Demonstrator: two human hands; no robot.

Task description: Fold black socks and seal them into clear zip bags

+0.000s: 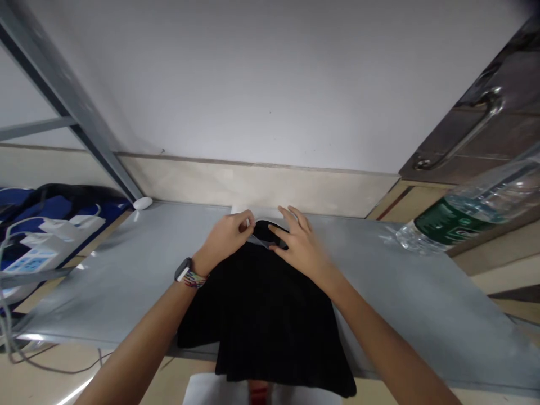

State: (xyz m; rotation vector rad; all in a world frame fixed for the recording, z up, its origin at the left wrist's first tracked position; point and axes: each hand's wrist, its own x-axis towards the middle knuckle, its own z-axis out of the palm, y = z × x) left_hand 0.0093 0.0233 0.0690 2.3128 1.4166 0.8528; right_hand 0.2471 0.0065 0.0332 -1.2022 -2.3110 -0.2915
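Observation:
A black garment [270,315] lies over the grey tabletop, narrow at its far end. It flares toward me and hangs past the front edge, with a notch in its lower left hem. My left hand [230,236] is at the left of the garment's far end, thumb and fingers pinched together; what is between them is too small to make out. My right hand [301,242] is open, fingers spread over the right side of that end. Between the hands, a thin translucent piece [262,242] crosses the dark opening. Something white lies just behind, partly hidden by my left fingers.
A clear bottle with a green label [451,222] stands at the right of the grey tabletop [405,287]. A small white oval object [142,203] lies at the back left. Power strips and cables [40,247] are beyond the left metal post. A wall closes off the back.

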